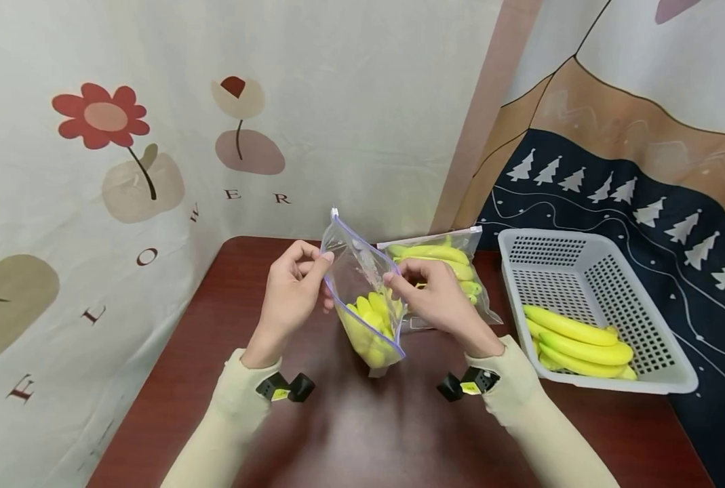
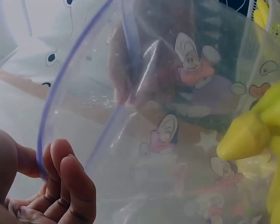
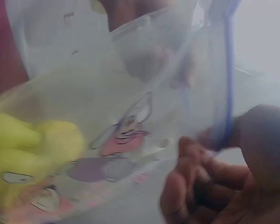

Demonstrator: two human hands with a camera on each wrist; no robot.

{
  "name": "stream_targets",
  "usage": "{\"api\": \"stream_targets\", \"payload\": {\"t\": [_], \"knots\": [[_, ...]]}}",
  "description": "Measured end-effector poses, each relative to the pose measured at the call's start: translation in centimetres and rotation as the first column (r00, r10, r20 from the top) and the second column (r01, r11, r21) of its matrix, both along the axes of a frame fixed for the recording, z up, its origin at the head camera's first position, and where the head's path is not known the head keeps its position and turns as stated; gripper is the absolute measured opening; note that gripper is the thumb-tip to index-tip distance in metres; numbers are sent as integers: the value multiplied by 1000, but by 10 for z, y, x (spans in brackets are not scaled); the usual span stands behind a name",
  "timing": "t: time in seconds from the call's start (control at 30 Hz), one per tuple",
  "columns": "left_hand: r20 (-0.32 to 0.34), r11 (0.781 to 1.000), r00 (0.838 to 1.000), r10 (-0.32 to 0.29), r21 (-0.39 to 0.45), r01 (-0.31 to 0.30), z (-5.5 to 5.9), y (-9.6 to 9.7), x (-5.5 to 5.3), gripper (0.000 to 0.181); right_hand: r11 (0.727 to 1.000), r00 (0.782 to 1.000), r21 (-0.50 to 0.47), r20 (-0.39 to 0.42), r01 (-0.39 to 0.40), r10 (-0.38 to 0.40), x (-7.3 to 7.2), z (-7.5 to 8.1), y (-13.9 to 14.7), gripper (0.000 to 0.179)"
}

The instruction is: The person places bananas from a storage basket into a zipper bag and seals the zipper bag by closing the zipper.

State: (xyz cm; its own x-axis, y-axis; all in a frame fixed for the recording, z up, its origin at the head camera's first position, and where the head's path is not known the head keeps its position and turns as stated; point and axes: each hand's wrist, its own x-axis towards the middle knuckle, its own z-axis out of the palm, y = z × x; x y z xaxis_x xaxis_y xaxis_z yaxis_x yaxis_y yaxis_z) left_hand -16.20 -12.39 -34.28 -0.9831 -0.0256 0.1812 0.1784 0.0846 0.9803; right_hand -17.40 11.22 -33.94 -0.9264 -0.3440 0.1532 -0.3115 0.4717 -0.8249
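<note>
A clear zipper bag point(image 1: 351, 271) with a purple-edged mouth stands over the table, its mouth spread apart. Yellow bananas point(image 1: 374, 318) lie in its lower part, and cartoon figures are printed on its side. My left hand point(image 1: 291, 291) pinches one edge of the mouth between thumb and fingers; in the left wrist view the purple rim point(image 2: 43, 126) runs into that grip. Across the opening, my right hand point(image 1: 438, 295) pinches the opposite edge. The right wrist view, somewhat blurred, shows the purple strip point(image 3: 228, 79) between thumb and fingers.
Behind my right hand lies a second zipper bag point(image 1: 475, 234) with bananas inside. A grey perforated basket point(image 1: 661, 318) at the right holds several bananas point(image 1: 582, 346). The reddish-brown table point(image 1: 216, 379) meets a printed curtain point(image 1: 350, 122) at its back edge.
</note>
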Motion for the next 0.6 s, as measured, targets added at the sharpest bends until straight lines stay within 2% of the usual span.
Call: {"api": "stream_targets", "payload": {"t": [0.1, 0.17, 0.23, 0.3, 0.37, 0.43, 0.5, 0.6], "knots": [[52, 1000, 999, 15, 16, -16, 0, -5, -1, 20, 990, 999, 143, 43, 7, -13, 5, 8, 2, 25], [81, 999, 997, 15, 28, -17, -2, -5, -1, 20, 965, 994, 262, 104, -14, -13, 12, 12, 7, 31], [95, 999, 995, 12, 35, -16, -3, -6, -2, 20, 933, 985, 350, 170, -78, 19, 18, 16, 13, 36], [91, 999, 996, 15, 32, -18, -3, -6, -3, 21, 921, 974, 362, 215, -147, 71, 20, 17, 16, 41], [75, 1000, 997, 21, 21, -23, -3, -5, -4, 21, 932, 961, 295, 240, -208, 139, 18, 17, 17, 47], [63, 999, 997, 31, 16, -32, -3, -4, -5, 22, 962, 944, 144, 272, -232, 187, 14, 16, 15, 42], [61, 999, 997, 39, 17, -40, -4, -4, -7, 21, 979, 935, -1, 299, -202, 193, 9, 16, 14, 42], [87, 999, 995, 43, 20, -45, -4, -2, -8, 20, 979, 919, -142, 346, -149, 190, 3, 17, 11, 42]]}}
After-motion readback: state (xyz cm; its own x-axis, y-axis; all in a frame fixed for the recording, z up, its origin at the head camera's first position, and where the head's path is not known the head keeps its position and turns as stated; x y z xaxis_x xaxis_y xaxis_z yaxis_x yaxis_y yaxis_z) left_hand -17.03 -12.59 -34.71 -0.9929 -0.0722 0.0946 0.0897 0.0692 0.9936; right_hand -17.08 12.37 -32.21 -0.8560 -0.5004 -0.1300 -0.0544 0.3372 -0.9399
